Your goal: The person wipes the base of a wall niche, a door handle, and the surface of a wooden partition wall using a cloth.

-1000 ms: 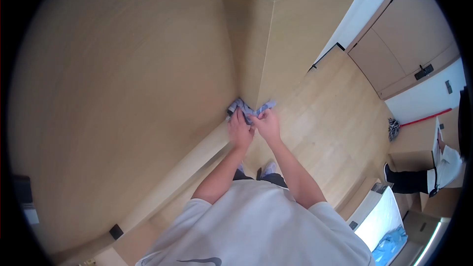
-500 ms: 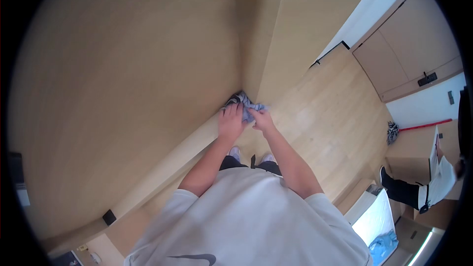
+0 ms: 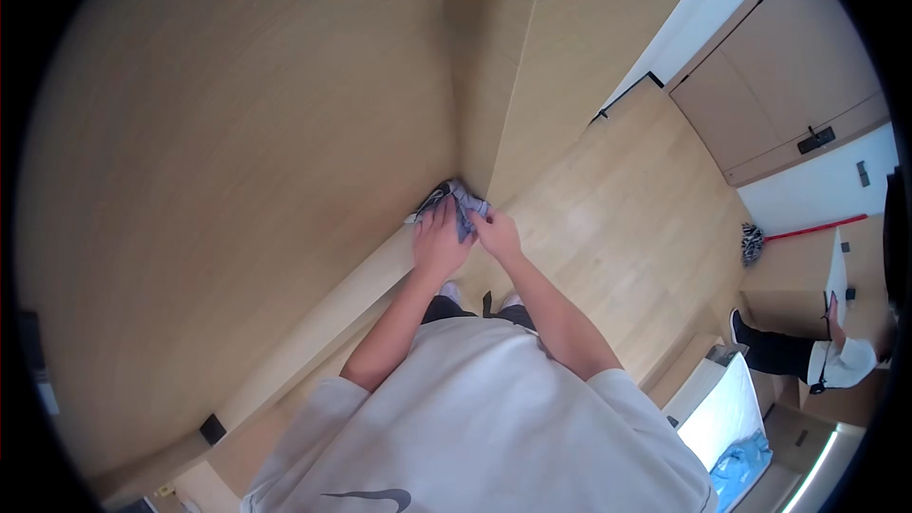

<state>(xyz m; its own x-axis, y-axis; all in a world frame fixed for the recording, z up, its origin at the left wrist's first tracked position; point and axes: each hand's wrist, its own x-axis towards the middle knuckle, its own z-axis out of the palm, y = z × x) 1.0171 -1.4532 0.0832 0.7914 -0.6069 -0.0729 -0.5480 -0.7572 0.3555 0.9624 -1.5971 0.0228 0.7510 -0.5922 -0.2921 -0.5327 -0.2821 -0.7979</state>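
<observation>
A crumpled grey-blue cloth (image 3: 465, 201) is bunched in both hands on a narrow light wood ledge, at the corner between two wood panels. My left hand (image 3: 440, 245) has its fingers laid over the left part of the cloth, its thumb close to the lower edge. On the right side, my right hand (image 3: 498, 234) pinches the cloth between thumb and fingers. A dark patch with a pale edge (image 3: 433, 198) shows just beyond my left fingertips; whether it belongs to the cloth I cannot tell.
A broad wood panel (image 3: 247, 133) rises at the left, above the ledge (image 3: 323, 309). Across the wood floor (image 3: 608, 228) are a door (image 3: 779, 76) and a mop (image 3: 752, 243) with a red handle. Another person (image 3: 807, 356) stands at the right, near a white-topped surface (image 3: 717, 418) holding blue plastic (image 3: 741, 465).
Both hands have shifted slightly left with the cloth, whose loose right end is now gathered closer in. The other person's arm has moved, and the whole view has shifted a little.
</observation>
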